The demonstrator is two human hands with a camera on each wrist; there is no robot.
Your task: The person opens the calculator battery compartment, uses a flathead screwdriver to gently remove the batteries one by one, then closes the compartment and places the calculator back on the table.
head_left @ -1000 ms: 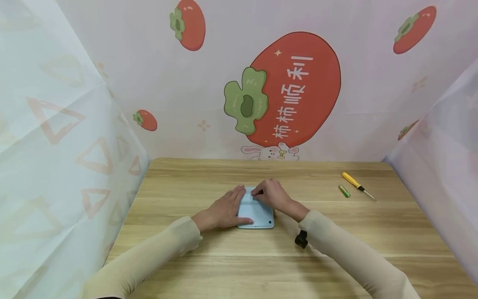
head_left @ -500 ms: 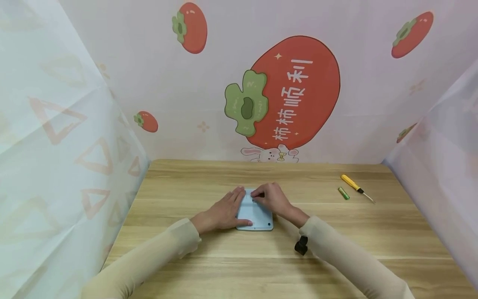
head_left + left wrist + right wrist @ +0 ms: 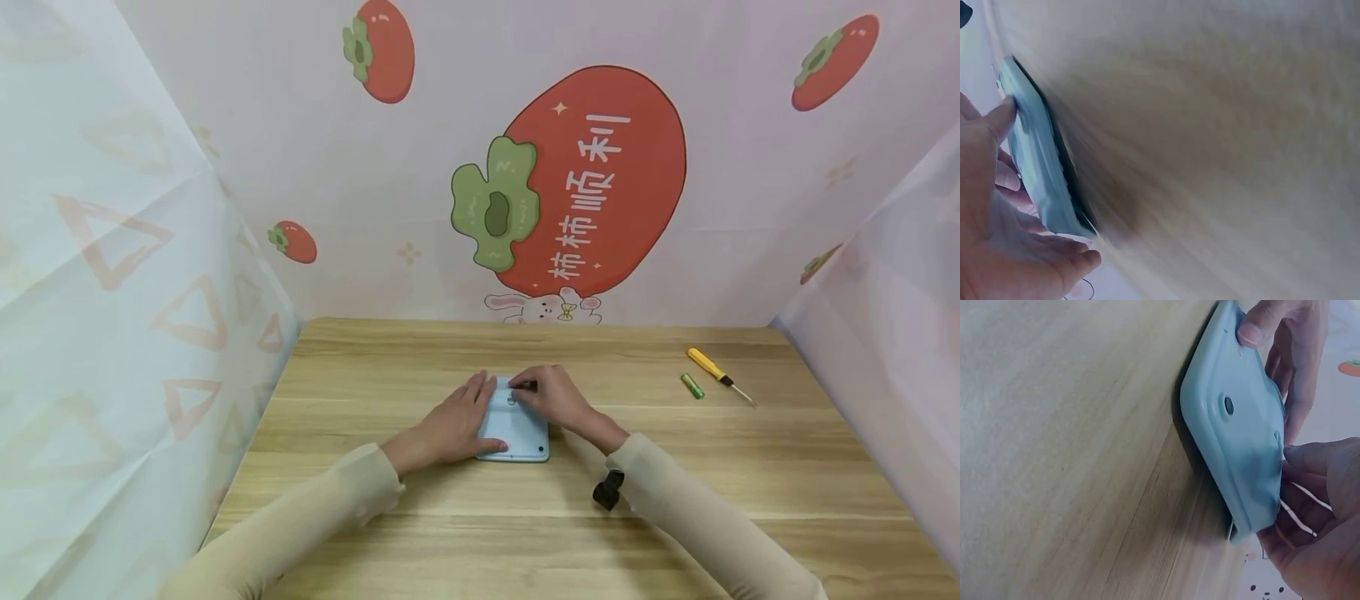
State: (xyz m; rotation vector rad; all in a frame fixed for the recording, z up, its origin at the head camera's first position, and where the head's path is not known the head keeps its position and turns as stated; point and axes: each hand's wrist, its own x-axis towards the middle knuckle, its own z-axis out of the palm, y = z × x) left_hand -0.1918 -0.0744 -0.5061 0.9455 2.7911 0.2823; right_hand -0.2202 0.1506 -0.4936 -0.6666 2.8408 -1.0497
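Note:
A light blue flat device [image 3: 517,429], looking like a calculator lying face down, rests on the wooden table. My left hand [image 3: 453,421] presses it along its left side, fingers extended and thumb over the near edge. At the device's far part, my right hand [image 3: 553,396] has curled fingers close over a small notch [image 3: 512,399] in its back. Seen from the right wrist, the thumb [image 3: 1310,456] is right at a little tab on the back; cannot tell what those fingers hold. A dark round spot [image 3: 1229,404] shows near one corner.
To the right lie a green battery [image 3: 692,385] and a screwdriver [image 3: 708,365] with a yellow handle. White printed sheets [image 3: 405,287] enclose the table at the back and sides. Something black [image 3: 608,490] hangs at the right cuff.
My right fingers have shifted slightly to the right over the device, and more of the notch shows. My left hand stays in place; the battery and screwdriver have not moved.

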